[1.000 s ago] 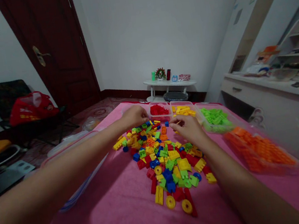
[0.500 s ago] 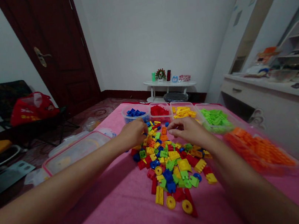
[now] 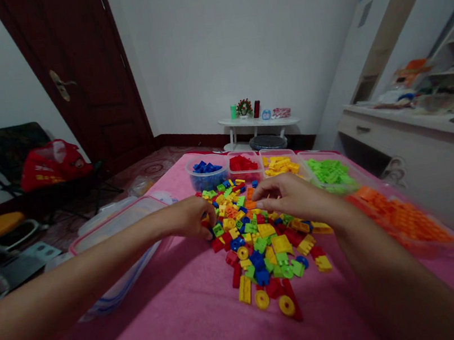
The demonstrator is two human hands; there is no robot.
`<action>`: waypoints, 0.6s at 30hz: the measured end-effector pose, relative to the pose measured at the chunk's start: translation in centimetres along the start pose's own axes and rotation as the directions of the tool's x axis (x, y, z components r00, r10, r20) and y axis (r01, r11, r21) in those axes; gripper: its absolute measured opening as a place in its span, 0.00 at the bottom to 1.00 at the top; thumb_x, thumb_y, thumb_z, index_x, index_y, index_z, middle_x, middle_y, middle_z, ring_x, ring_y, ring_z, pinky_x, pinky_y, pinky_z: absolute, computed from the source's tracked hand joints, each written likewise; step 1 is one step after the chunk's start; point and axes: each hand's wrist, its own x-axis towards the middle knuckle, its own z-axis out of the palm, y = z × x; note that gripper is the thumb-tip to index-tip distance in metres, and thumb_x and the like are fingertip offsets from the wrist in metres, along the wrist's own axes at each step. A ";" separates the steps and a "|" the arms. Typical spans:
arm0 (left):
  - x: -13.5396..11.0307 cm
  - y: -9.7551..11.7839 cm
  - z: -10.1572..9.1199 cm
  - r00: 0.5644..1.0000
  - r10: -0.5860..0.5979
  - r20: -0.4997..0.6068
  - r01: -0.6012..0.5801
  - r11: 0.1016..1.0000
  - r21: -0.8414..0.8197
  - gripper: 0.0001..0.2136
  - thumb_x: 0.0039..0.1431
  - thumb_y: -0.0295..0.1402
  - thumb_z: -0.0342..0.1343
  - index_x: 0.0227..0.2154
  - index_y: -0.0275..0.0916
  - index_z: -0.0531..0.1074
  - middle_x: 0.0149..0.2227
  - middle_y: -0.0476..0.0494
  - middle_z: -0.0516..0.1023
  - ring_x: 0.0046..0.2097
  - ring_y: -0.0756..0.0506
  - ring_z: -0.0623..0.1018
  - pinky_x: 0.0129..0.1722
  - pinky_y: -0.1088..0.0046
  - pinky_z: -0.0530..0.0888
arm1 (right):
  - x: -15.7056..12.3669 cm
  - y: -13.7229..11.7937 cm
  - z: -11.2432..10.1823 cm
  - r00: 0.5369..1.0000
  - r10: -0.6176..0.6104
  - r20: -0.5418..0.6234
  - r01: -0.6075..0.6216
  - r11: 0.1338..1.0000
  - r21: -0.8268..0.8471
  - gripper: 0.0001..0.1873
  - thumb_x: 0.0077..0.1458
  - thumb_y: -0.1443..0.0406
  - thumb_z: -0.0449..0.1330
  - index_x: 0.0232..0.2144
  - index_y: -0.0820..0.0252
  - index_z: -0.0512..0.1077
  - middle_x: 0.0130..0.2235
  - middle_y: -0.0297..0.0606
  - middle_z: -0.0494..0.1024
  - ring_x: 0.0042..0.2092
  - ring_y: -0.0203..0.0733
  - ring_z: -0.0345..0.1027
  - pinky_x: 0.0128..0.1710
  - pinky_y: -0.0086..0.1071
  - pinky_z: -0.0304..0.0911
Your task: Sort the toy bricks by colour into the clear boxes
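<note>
A heap of loose plastic bricks [image 3: 258, 239] in red, yellow, blue, green and orange lies on the pink cloth [image 3: 198, 322]. My left hand [image 3: 189, 219] rests at the heap's left edge, its fingers curled down onto the bricks; what they hold is hidden. My right hand [image 3: 288, 197] hovers over the heap's far right part, fingers bent and pinched together near an orange brick [image 3: 250, 194]. Behind the heap stand tubs of blue bricks [image 3: 207, 172], red bricks [image 3: 242, 165], yellow bricks [image 3: 280, 165] and green bricks [image 3: 329, 171].
An open tub of orange bricks [image 3: 400, 218] lies at the right. A large clear box with a pink rim [image 3: 111, 227] sits at the left. Beyond are a dark door [image 3: 77, 79], a chair with a red bag [image 3: 53, 162], a small white table [image 3: 258, 122] and a white dresser [image 3: 420, 147].
My left hand came back from the blue tub toward me, down to the heap's left edge. My right hand shifted slightly nearer over the heap. The camera tilted a little.
</note>
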 end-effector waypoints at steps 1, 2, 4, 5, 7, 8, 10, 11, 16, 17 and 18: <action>-0.4 0.1 0.3 0.999 0.029 -0.023 -0.026 0.995 0.098 0.09 0.40 0.32 0.59 0.29 0.41 0.75 0.27 0.50 0.75 0.29 0.50 0.70 0.29 0.77 0.62 | 0.0 -0.1 -0.1 1.000 0.004 -0.005 -0.004 1.000 0.004 0.07 0.46 0.66 0.59 0.29 0.59 0.76 0.28 0.33 0.78 0.28 0.35 0.69 0.26 0.26 0.59; -0.6 0.2 0.6 0.998 0.034 -0.051 -0.025 0.984 0.178 0.09 0.40 0.30 0.58 0.29 0.42 0.76 0.28 0.49 0.76 0.30 0.49 0.71 0.29 0.77 0.62 | -0.1 -0.2 -0.1 1.000 0.007 -0.008 -0.007 1.000 0.008 0.07 0.46 0.66 0.59 0.29 0.59 0.77 0.28 0.33 0.78 0.28 0.35 0.69 0.26 0.26 0.60; -0.9 0.6 1.3 0.996 0.019 -0.092 0.009 0.956 0.293 0.07 0.42 0.28 0.56 0.27 0.41 0.75 0.29 0.46 0.76 0.30 0.48 0.72 0.28 0.75 0.61 | -0.2 -0.4 -0.1 1.000 0.010 -0.012 -0.010 1.000 0.017 0.06 0.46 0.67 0.59 0.29 0.59 0.77 0.28 0.33 0.77 0.28 0.35 0.69 0.26 0.26 0.60; -1.0 0.8 1.6 0.994 0.010 -0.105 0.025 0.944 0.330 0.06 0.42 0.28 0.56 0.25 0.41 0.75 0.28 0.45 0.77 0.30 0.47 0.72 0.28 0.75 0.61 | -0.2 -0.4 -0.1 1.000 0.011 -0.012 -0.011 1.000 0.021 0.06 0.46 0.67 0.59 0.29 0.59 0.76 0.28 0.33 0.77 0.28 0.35 0.69 0.26 0.26 0.60; -0.9 0.9 2.1 0.993 -0.003 -0.120 0.048 0.927 0.371 0.05 0.44 0.29 0.54 0.24 0.40 0.75 0.27 0.43 0.77 0.29 0.46 0.72 0.26 0.74 0.60 | -0.2 -0.4 0.0 1.000 0.007 -0.018 -0.006 1.000 0.026 0.07 0.46 0.67 0.59 0.29 0.59 0.76 0.28 0.33 0.77 0.28 0.35 0.69 0.26 0.26 0.60; -0.8 1.0 2.1 0.993 -0.009 -0.120 0.054 0.927 0.372 0.06 0.45 0.28 0.54 0.23 0.40 0.76 0.26 0.43 0.77 0.28 0.46 0.72 0.26 0.74 0.60 | -0.2 -0.4 0.0 1.000 0.001 -0.025 -0.001 1.000 0.026 0.07 0.46 0.67 0.59 0.29 0.59 0.76 0.28 0.33 0.77 0.28 0.35 0.68 0.26 0.26 0.60; -0.5 0.9 1.7 0.997 -0.012 -0.081 0.038 0.945 0.326 0.08 0.45 0.26 0.52 0.21 0.40 0.76 0.24 0.44 0.76 0.26 0.48 0.70 0.26 0.74 0.60 | -0.1 -0.4 -0.1 0.999 -0.012 -0.037 0.013 0.999 0.031 0.06 0.46 0.67 0.58 0.28 0.59 0.76 0.27 0.33 0.77 0.28 0.35 0.68 0.25 0.26 0.60; -0.3 0.8 1.1 0.998 -0.009 -0.057 0.025 0.960 0.278 0.09 0.44 0.25 0.51 0.20 0.40 0.76 0.23 0.46 0.76 0.25 0.49 0.70 0.26 0.74 0.61 | -0.1 -0.5 -0.2 0.999 -0.017 -0.039 0.019 0.999 0.039 0.06 0.47 0.67 0.58 0.28 0.59 0.76 0.28 0.33 0.77 0.28 0.35 0.68 0.26 0.26 0.60; 2.9 -0.6 -4.5 0.969 -0.069 -0.237 0.086 0.994 0.062 0.09 0.42 0.25 0.53 0.24 0.38 0.79 0.22 0.47 0.75 0.25 0.49 0.71 0.29 0.75 0.64 | -3.2 -2.2 -1.3 0.998 -0.025 -0.057 0.025 1.000 -0.005 0.07 0.47 0.68 0.58 0.27 0.55 0.77 0.29 0.34 0.77 0.28 0.36 0.69 0.27 0.27 0.62; 3.9 -1.1 -5.7 0.934 -0.109 -0.339 0.132 0.990 0.046 0.09 0.42 0.25 0.53 0.23 0.37 0.79 0.22 0.46 0.75 0.27 0.47 0.72 0.30 0.74 0.65 | -4.8 -2.6 -1.4 0.998 -0.022 -0.062 0.021 1.000 -0.022 0.07 0.48 0.68 0.59 0.27 0.54 0.77 0.29 0.34 0.78 0.29 0.36 0.69 0.27 0.27 0.62; 4.9 -1.7 -6.7 0.892 -0.137 -0.430 0.166 0.986 0.031 0.08 0.42 0.25 0.54 0.24 0.36 0.79 0.22 0.44 0.75 0.27 0.46 0.72 0.31 0.73 0.66 | -6.7 -2.9 -1.3 0.997 -0.015 -0.074 0.014 1.000 -0.019 0.06 0.48 0.67 0.59 0.27 0.52 0.77 0.29 0.34 0.78 0.29 0.36 0.69 0.26 0.27 0.62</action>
